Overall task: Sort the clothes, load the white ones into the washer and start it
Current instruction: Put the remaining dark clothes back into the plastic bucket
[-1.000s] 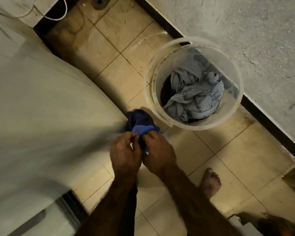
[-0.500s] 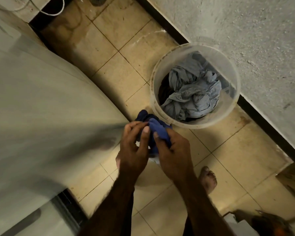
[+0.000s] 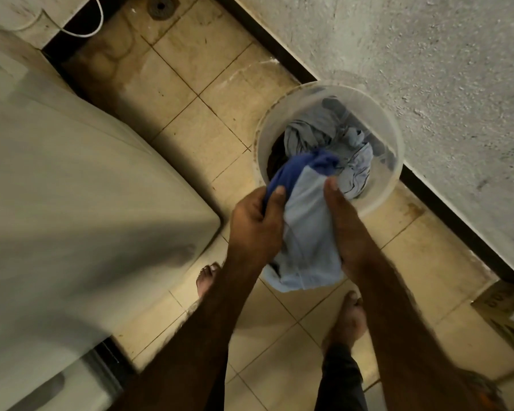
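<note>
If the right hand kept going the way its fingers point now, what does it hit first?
Probably the grey clothes heaped in the clear bucket. The right hand, holding the blue garment, points over its near rim, though height is unclear.

Count: two hands, one blue garment, one bucket right of centre, two bare feet, one washer at left.

We see a blue garment, dark blue above and pale blue below, hanging bunched over the near rim of the clear bucket, which holds crumpled grey clothes. The white washer stands left.
</note>
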`<action>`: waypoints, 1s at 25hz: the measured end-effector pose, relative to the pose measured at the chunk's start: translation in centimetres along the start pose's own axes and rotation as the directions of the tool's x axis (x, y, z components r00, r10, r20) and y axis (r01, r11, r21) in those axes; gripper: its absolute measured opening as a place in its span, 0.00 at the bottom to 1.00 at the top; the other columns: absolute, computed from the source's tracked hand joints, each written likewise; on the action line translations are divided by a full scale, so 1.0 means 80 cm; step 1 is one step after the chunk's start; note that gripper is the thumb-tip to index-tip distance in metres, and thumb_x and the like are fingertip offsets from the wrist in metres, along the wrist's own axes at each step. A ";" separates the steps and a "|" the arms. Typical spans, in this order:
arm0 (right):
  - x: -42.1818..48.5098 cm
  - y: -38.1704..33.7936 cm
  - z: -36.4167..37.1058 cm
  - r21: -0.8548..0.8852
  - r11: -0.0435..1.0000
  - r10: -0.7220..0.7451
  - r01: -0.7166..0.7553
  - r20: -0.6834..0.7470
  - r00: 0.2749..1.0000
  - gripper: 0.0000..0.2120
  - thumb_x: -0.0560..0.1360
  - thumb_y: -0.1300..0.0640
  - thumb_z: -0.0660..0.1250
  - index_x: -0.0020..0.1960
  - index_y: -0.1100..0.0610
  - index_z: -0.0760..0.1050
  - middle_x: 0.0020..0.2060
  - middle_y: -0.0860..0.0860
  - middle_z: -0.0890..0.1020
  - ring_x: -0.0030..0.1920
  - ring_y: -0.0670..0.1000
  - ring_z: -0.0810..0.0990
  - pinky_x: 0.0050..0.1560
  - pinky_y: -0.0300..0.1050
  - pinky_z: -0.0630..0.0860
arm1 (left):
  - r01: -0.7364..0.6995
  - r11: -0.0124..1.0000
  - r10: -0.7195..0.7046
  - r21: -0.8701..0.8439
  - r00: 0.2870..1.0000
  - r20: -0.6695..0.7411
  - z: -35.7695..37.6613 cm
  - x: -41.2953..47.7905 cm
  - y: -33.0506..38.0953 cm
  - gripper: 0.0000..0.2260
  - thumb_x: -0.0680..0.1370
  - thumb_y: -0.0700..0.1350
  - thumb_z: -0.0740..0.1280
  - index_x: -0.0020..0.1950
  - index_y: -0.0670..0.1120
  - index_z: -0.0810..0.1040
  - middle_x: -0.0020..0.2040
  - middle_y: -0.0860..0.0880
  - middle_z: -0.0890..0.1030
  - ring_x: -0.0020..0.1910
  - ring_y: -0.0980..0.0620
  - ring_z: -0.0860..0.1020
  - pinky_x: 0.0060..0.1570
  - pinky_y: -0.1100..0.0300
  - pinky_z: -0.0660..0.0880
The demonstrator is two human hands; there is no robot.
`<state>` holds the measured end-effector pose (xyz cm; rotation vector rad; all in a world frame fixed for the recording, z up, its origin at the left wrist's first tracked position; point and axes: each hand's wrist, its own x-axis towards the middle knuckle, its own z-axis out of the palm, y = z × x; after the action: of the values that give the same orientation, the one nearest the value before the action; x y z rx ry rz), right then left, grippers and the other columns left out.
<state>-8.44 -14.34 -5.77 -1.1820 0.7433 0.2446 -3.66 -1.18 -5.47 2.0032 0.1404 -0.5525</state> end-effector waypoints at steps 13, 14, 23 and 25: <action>0.041 -0.010 -0.041 0.601 0.783 0.249 -0.164 -0.060 0.967 0.19 0.80 0.44 0.65 0.62 0.55 0.82 0.56 0.56 0.86 0.57 0.57 0.85 0.57 0.52 0.82 | 0.500 0.747 -0.190 -0.439 0.793 0.579 -0.003 -0.013 -0.050 0.17 0.79 0.59 0.62 0.65 0.58 0.80 0.66 0.48 0.81 0.67 0.49 0.78 0.71 0.50 0.72; 0.041 -0.011 -0.041 0.598 0.787 0.239 -0.152 -0.069 0.969 0.18 0.80 0.43 0.64 0.59 0.54 0.83 0.53 0.55 0.87 0.55 0.55 0.86 0.52 0.49 0.83 | 0.466 0.789 -0.197 -0.400 0.809 0.555 0.000 -0.015 -0.047 0.12 0.78 0.56 0.67 0.59 0.60 0.83 0.61 0.49 0.84 0.63 0.49 0.81 0.67 0.51 0.76; 0.002 0.050 -0.025 0.296 0.870 0.457 -0.395 -0.179 0.871 0.24 0.77 0.36 0.65 0.67 0.49 0.75 0.52 0.53 0.86 0.48 0.56 0.87 0.44 0.51 0.85 | 0.557 0.691 -0.418 -0.460 0.828 0.373 0.059 0.056 0.005 0.21 0.79 0.54 0.67 0.69 0.47 0.76 0.60 0.45 0.84 0.56 0.48 0.83 0.45 0.58 0.81; 0.005 0.054 -0.026 0.381 0.880 0.377 -0.282 -0.202 0.904 0.22 0.77 0.44 0.69 0.68 0.52 0.75 0.55 0.55 0.86 0.50 0.57 0.88 0.41 0.51 0.84 | 0.502 0.787 -0.391 -0.359 0.855 0.339 0.065 0.058 0.005 0.19 0.79 0.54 0.67 0.68 0.49 0.76 0.60 0.47 0.83 0.57 0.49 0.83 0.45 0.59 0.82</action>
<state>-11.33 -14.64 -9.63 -0.7531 1.1854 0.2277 -1.05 -6.54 -9.20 1.4377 0.5558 -0.9809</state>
